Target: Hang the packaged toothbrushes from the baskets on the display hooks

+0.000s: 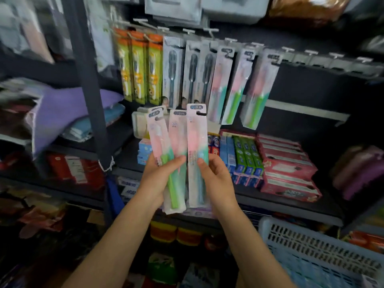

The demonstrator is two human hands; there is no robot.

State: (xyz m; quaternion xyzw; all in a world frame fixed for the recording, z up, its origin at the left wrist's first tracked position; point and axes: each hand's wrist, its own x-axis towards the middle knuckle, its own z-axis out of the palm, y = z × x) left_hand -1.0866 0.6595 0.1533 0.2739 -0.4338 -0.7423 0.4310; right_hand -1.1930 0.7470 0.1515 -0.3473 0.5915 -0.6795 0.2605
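My left hand (161, 179) grips a fanned bunch of packaged toothbrushes (164, 142), pink and green in clear packs. Beside it my right hand (216, 179) holds a single upright toothbrush pack (197, 142), thumb on its front. Both are in front of the shelf, below the display hooks (230, 40). Packs hang from the left and middle hooks: orange-green ones (138, 67), dark brushes (192, 69) and pink-green ones (239, 84). The hooks at the right (334, 55) are bare. A blue-grey basket (318, 250) sits at the lower right.
Toothpaste boxes (247, 159) and red cartons (288, 167) fill the shelf under the hooks. A dark upright post (89, 84) stands at the left, with folded purple cloth (68, 113) behind it. Packaged goods crowd the lower shelves.
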